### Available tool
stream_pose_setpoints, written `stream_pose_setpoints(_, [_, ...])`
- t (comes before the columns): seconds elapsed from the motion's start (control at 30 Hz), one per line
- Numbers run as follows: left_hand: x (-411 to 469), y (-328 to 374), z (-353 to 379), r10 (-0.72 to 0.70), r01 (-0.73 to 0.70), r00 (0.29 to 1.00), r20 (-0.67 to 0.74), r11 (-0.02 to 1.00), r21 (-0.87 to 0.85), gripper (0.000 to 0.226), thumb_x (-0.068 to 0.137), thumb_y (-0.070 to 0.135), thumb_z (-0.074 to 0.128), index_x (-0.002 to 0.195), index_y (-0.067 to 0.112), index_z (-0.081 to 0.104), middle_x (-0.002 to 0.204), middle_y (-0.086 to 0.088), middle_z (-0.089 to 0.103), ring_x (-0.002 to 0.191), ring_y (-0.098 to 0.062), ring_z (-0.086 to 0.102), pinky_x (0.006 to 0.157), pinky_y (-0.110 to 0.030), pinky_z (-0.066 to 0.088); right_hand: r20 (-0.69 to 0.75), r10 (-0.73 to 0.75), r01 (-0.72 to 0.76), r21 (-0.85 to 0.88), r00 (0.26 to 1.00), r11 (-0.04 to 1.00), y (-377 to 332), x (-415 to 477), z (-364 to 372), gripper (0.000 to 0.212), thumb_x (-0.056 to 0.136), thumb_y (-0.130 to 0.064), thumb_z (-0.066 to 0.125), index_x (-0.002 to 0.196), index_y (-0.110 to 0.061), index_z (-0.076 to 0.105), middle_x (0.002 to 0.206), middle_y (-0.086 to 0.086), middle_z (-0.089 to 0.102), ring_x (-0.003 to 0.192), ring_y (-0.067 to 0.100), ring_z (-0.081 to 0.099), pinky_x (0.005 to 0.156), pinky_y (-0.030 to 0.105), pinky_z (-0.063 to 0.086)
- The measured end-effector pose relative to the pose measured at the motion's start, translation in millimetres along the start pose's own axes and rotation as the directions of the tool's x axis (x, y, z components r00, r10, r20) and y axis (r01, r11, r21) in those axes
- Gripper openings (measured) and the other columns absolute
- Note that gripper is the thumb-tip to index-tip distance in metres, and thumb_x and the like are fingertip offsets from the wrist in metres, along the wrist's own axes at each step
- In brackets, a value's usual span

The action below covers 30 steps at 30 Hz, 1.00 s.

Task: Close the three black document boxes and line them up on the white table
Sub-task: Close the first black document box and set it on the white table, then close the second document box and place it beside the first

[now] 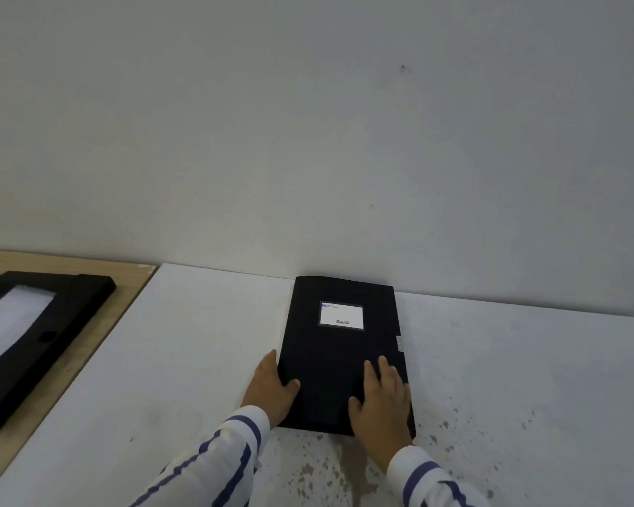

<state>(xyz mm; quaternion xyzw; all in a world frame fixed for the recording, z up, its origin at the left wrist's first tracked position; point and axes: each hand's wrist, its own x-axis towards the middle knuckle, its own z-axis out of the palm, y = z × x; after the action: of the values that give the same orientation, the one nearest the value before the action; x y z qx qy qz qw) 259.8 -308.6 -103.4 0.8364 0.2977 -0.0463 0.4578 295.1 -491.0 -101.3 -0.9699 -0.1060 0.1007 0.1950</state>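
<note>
Two black document boxes in view, and both your hands are on the closed one.

The closed document box (344, 354) lies flat on the white worktop (183, 360), lid down, with a white label (341, 315) on its cover and a small pale clasp tab (399, 342) on its right edge; its far end sits against the wall (308, 122). Your left hand (271, 387) cups its near-left edge, thumb over the cover, and your right hand (383, 400) presses flat and spread on the near-right part. The open document box (33, 338) lies far left on the wooden worktop (26, 426), white paper (8, 327) showing inside. You have bare white surface on both sides of the closed box; the near part is speckled with brown stains (319, 466).
</note>
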Motion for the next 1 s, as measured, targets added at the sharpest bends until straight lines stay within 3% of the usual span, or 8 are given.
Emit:
stream_pose_setpoints(0.2, [-10.8,-8.2,-25.9,0.011,-0.009,0.999,-0.051,0.999,0.032,0.070,0.090,0.032,0.056,0.149,0.018,0.019,0.157,-0.005,0.024,0.143,-0.025,0.026,0.116,-0.038,0.026,0.104,-0.188,0.184,0.047,0.977,0.982,-46.8,-4.5,1.3,0.064,0.094,-0.033,0.050,0.149,-0.022,0.018,0.161,0.003,0.008,0.148,0.024,0.004,0.121,0.040,0.010])
stream_pose_setpoints(0.37, [-22.5,-28.5,-69.5,0.049,-0.044,0.995,-0.081,0.997,0.070,0.067,0.091,0.034,0.052,0.148,0.019,0.020,0.157,-0.002,0.023,0.144,-0.021,0.023,0.115,-0.035,0.023,0.130,-0.259,0.243,0.128,0.957,0.962,-100.2,-19.9,13.7,0.060,0.095,-0.030,0.051,0.147,-0.024,0.023,0.160,-0.001,0.014,0.148,0.022,0.008,0.118,0.039,0.018])
stream_pose_setpoints(0.5, [-40.8,-56.0,-116.9,0.044,-0.034,0.989,-0.139,0.997,0.076,0.063,0.092,0.035,0.052,0.147,0.023,0.023,0.156,0.000,0.027,0.143,-0.022,0.027,0.115,-0.037,0.027,0.089,-0.306,0.294,0.131,0.948,0.947,-155.3,-44.1,32.8,0.054,0.095,-0.034,0.049,0.145,-0.026,0.028,0.158,-0.002,0.020,0.146,0.022,0.016,0.116,0.039,0.027])
stream_pose_setpoints(0.83, [-120.1,-174.9,-268.2,-0.043,0.055,0.950,-0.310,0.998,0.027,0.060,0.090,0.041,0.054,0.143,0.028,0.029,0.152,0.001,0.035,0.135,-0.025,0.041,0.108,-0.039,0.038,0.130,-0.455,0.421,0.225,0.881,0.879,-317.9,-142.1,99.2,0.052,0.095,-0.032,0.049,0.143,-0.028,0.029,0.158,-0.003,0.020,0.145,0.021,0.020,0.115,0.037,0.029])
stream_pose_setpoints(1.0, [-157.3,-238.7,-340.0,-0.084,0.099,0.921,-0.381,0.995,0.020,0.057,0.088,0.033,0.058,0.140,0.028,0.034,0.147,-0.002,0.043,0.131,-0.026,0.045,0.104,-0.039,0.041,0.135,-0.537,0.487,0.282,0.833,0.826,-390.5,-182.5,133.2,0.051,0.095,-0.029,0.050,0.142,-0.026,0.031,0.155,-0.002,0.025,0.142,0.021,0.025,0.111,0.034,0.034])
